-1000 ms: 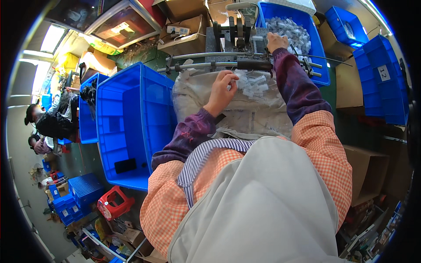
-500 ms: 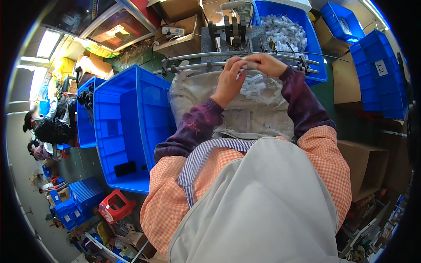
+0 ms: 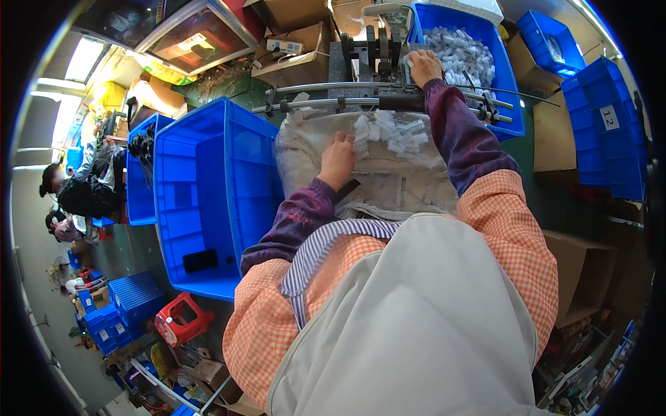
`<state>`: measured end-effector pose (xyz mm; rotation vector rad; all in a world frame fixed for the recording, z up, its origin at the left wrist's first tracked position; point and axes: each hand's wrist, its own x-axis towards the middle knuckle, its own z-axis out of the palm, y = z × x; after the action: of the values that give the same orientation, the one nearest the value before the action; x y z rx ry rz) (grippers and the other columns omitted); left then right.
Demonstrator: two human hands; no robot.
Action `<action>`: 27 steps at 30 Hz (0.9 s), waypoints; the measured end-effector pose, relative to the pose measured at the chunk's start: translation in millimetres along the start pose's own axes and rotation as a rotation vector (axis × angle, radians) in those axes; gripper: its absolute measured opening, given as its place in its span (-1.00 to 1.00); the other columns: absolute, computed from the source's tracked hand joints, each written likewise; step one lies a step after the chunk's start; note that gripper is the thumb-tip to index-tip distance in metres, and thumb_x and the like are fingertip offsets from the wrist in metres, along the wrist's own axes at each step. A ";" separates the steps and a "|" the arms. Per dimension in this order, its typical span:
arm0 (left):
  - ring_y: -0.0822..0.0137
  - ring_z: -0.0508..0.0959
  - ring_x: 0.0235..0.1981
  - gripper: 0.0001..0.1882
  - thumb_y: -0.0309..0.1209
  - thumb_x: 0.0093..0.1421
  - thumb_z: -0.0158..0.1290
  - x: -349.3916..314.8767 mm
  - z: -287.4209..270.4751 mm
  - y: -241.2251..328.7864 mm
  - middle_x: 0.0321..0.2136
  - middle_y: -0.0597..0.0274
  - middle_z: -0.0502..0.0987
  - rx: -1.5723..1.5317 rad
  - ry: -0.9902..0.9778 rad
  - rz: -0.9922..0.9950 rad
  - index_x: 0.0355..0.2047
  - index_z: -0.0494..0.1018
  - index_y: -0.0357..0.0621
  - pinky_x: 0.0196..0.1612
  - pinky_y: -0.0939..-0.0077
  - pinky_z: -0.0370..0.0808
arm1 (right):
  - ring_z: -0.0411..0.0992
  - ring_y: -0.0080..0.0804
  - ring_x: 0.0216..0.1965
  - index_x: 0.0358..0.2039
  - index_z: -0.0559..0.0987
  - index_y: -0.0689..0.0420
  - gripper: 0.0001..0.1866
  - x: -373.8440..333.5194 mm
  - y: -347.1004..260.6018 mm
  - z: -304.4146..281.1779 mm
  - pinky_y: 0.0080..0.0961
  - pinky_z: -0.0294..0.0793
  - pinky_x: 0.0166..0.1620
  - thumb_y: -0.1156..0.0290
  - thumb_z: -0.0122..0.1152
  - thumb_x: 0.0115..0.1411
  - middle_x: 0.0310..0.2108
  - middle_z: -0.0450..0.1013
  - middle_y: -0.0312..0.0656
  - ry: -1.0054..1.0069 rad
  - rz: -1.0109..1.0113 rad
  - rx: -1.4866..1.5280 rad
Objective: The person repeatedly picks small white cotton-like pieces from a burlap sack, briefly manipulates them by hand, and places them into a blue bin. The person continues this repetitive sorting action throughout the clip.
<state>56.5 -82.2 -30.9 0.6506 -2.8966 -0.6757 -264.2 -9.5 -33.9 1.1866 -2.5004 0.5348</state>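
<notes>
While the right hand reaches beyond the metal rods, its bent fingers rest at the right side of the machine, and I cannot tell whether they pinch a piece or only touch metal. The left hand is low over the cloth, fingers curled close together, tips at the left end of a loose pile of translucent plastic pieces; whether it pinches one is hidden too. That pile lies near the far edge of the cloth, just short of the rods, and more such pieces fill the blue bin past the far right corner.

The right fingers worry me most: if the machine has a moving part, which I cannot confirm, a fingertip placed slightly off could get nipped. The right sleeve passes over the rods, so a quick pull back could snag the cuff. On the wrinkled cloth, a broad sweep of the left hand could push pieces over the far edge beneath the rods, or off the left edge toward the big blue bin. Because many pieces lie crossed, several could also come up in one clump
</notes>
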 end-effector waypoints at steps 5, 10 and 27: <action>0.06 0.38 -0.14 -0.63 -0.44 -0.08 0.10 5.0 -10.3 22.3 -0.18 0.11 0.36 0.008 0.114 0.135 -0.20 0.37 -0.14 -0.12 0.30 0.37 | 0.30 -0.23 -0.12 -0.36 0.50 0.00 -0.86 1.8 6.1 4.0 -0.27 0.27 -0.07 0.32 0.04 0.04 -0.29 0.42 -0.29 -0.005 -0.014 0.034; 0.07 0.37 -0.16 -0.65 -0.44 -0.06 0.07 18.5 3.6 42.1 -0.19 0.11 0.36 -0.104 0.080 0.347 -0.20 0.37 -0.15 -0.12 0.30 0.36 | 0.31 -0.24 -0.13 -0.36 0.49 0.00 -0.86 2.4 4.2 2.5 -0.29 0.26 -0.07 0.31 0.06 0.05 -0.29 0.42 -0.31 -0.018 -0.017 0.022; 0.08 0.38 -0.14 -0.70 -0.45 0.00 0.01 28.4 42.3 56.4 -0.19 0.12 0.38 -0.124 -0.020 0.408 -0.20 0.38 -0.17 -0.10 0.29 0.37 | 0.33 -0.32 -0.08 -0.25 0.54 -0.06 -0.76 10.7 -0.6 -11.7 -0.27 0.21 -0.03 0.25 0.09 0.03 -0.21 0.46 -0.31 -0.209 0.094 0.082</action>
<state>1.3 -31.6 -44.0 0.0329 -2.8405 -0.7926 -268.6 -11.7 -18.9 1.2155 -2.7459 0.5684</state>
